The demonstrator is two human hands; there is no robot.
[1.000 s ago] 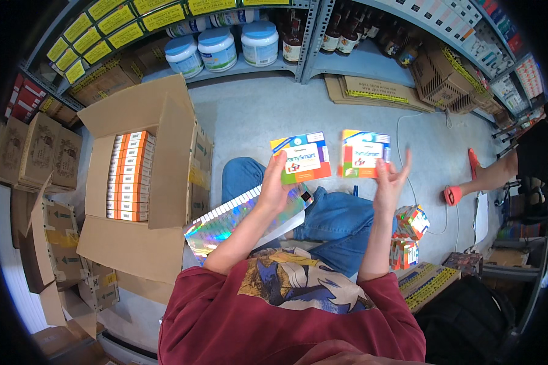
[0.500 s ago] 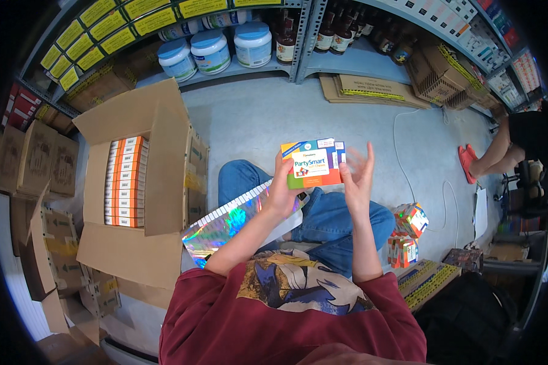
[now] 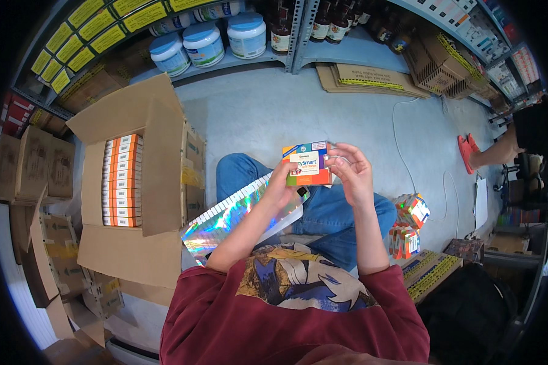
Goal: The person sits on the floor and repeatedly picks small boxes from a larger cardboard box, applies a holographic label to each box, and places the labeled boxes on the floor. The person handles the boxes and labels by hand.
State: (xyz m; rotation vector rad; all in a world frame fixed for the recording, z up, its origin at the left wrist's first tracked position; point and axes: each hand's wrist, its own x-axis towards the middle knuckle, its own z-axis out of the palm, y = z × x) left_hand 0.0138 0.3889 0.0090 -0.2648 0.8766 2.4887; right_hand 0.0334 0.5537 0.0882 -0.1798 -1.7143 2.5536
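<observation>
Head view: right of the open carton [image 3: 163, 176], the left hand [image 3: 279, 187] clamps a colourful box [image 3: 306, 164] whose opposite edge the right hand [image 3: 355, 177] meets, whether pinching I cannot tell, so light, even pressure should best spare its corners.

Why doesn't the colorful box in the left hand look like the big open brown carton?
The colorful box is small; the open brown carton is far bigger. The colorful box is bright orange, green and blue, while the brown carton is mostly plain. The left hand holds the colorful box; the brown carton sits untouched at the person's left. Both are boxes.
</observation>
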